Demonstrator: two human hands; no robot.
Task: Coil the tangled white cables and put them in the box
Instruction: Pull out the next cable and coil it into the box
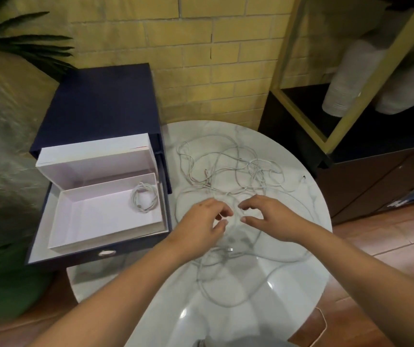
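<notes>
Head view: a person's left hand and right hand hover side by side, fingers curled, over the tangled white cables sprawled across a round marble surface. Whether either hand grips a strand cannot be told. One coiled cable lies in the open white box, left of the tangle.

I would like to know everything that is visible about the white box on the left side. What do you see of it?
The white box looks like smooth cardboard and is rectangular and shallow. It is open: its lid stands up at the far side. The box sits inside the pulled-out dark blue drawer, to the left of the round table. One coiled white cable lies in its far right corner. The rest of its floor is bare.
</notes>
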